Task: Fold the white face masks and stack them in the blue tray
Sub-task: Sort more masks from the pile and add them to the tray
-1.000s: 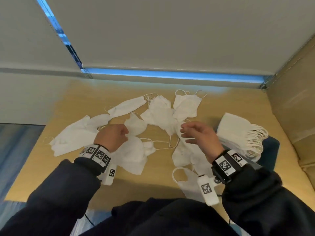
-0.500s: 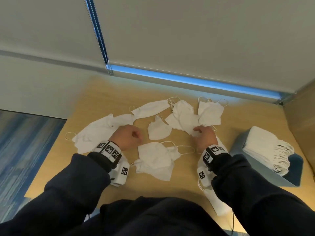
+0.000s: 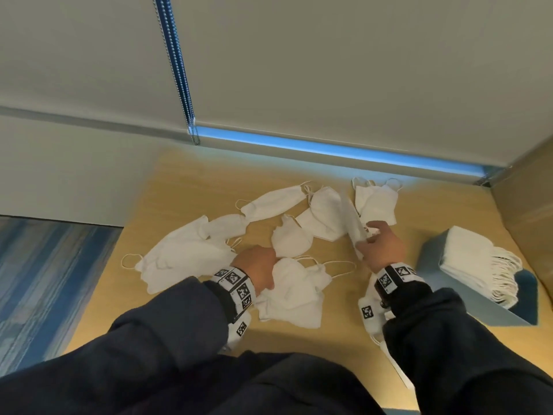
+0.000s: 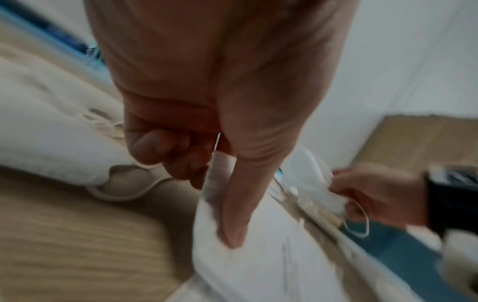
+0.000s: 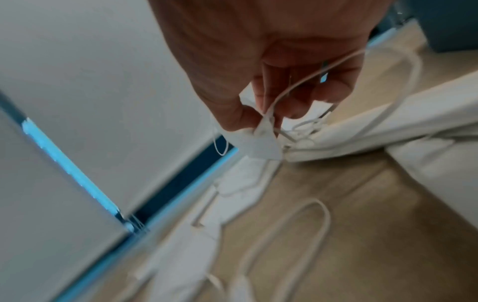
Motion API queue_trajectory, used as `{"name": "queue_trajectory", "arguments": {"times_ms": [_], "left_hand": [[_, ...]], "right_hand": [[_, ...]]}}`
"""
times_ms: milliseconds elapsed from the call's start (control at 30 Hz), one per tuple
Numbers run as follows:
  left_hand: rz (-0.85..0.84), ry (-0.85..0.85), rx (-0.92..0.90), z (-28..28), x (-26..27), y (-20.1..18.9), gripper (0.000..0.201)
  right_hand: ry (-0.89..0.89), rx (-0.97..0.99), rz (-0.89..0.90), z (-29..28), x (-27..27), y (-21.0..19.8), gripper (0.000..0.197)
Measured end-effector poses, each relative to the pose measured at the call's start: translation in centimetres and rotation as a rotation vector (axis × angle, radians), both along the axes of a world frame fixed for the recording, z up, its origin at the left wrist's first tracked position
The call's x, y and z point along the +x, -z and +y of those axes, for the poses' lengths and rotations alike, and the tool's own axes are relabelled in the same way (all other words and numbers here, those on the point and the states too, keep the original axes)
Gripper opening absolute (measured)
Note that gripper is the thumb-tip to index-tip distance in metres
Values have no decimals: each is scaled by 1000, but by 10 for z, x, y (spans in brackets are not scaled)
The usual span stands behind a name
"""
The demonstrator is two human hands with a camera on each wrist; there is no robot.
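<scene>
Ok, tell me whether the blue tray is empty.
Not empty: a stack of folded masks already lies in the blue tray.

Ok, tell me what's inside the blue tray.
The blue tray holds a stack of folded white masks, ear loops hanging off its right side. The tray floor beneath the stack is covered, so anything under it is hidden.

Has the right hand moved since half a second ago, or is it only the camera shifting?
Yes. The right hand has lifted one white mask off the table, drawing it toward the blue tray.
</scene>
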State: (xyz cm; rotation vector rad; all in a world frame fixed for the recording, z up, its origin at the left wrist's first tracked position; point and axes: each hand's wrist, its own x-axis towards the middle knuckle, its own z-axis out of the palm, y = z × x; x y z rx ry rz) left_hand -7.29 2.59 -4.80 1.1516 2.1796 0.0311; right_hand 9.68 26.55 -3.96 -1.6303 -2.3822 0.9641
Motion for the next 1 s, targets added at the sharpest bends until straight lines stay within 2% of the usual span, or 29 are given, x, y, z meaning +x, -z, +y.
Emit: {"name": "queue_trajectory", "arguments": {"times_ms": [100, 200, 267, 333, 400, 467, 533, 600, 700, 767, 833, 900, 1000], "left_hand": [[-220, -109, 152, -11, -21, -4, 14], [-513, -354, 393, -30, -38, -22, 13], [-698, -561, 529, -42, -47, -34, 27], [-747, -710, 628, -52, -54, -43, 26], [-742, -819, 721, -63, -59, -47, 24], [-737, -929, 802, -74, -64, -49, 21], [-749, -1004, 846, -84, -66, -49, 19], [-764, -1077, 864, -91, -66, -45, 16], [-846, -1239, 884, -97, -66, -37, 17], [-955, -1360, 903, -99, -65, -34, 25], [-1051, -1427, 899, -98, -62, -35, 24], [-1100, -1406, 872, -97, -58, -37, 21], [-1059, -1315, 865, -99, -52, -38, 26]], "right_hand": [[89, -69, 249, 2, 16, -15, 39], [129, -210, 356, -6, 32, -30, 23], [70, -335, 327, -13, 38, -32, 24], [-48, -454, 243, -18, 41, -31, 22], [-235, -494, 32, -23, 37, -34, 23], [-442, -415, -255, -25, 28, -40, 20], [-547, -313, -421, -26, 13, -49, 12], [-544, -180, -435, -20, -6, -55, 12], [-450, -26, -241, -9, -47, -56, 5], [-344, 15, -175, 5, -75, -42, 24], [-259, 30, -246, 17, -98, -29, 46], [-218, 6, -355, 23, -114, -14, 63], [-178, 19, -421, 23, -121, 7, 84]]}}
